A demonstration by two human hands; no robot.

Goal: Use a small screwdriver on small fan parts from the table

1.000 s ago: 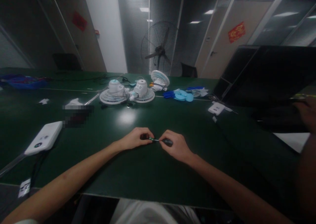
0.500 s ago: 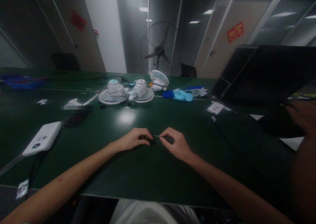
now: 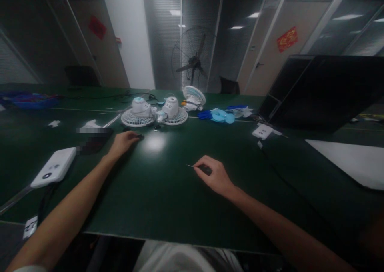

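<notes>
My left hand (image 3: 123,141) reaches out over the green table, thumb and fingers pinched on a small black piece (image 3: 141,137). What kind of piece it is cannot be made out. Just beyond it lie white-and-blue fans (image 3: 139,116), grille down, and a small dark part (image 3: 157,127). My right hand (image 3: 212,173) rests near the middle of the table. Its thumb and forefinger grip a thin metal rod (image 3: 189,166), whose tip points left; the other end is hidden by the fingers.
A white power bank-like device (image 3: 54,167) with a cable lies at left, a similar white device (image 3: 262,131) at right. Blue gloves (image 3: 205,115) and light-blue fan blades (image 3: 222,116) lie at the back. A large black monitor-like panel (image 3: 327,92) stands at right, a white sheet (image 3: 354,162) before it.
My left hand has moved away from the right hand, forward and left toward the fans. My right hand stays put with the rod. Another person's arm at far right has mostly left view, uncovering the white sheet.
</notes>
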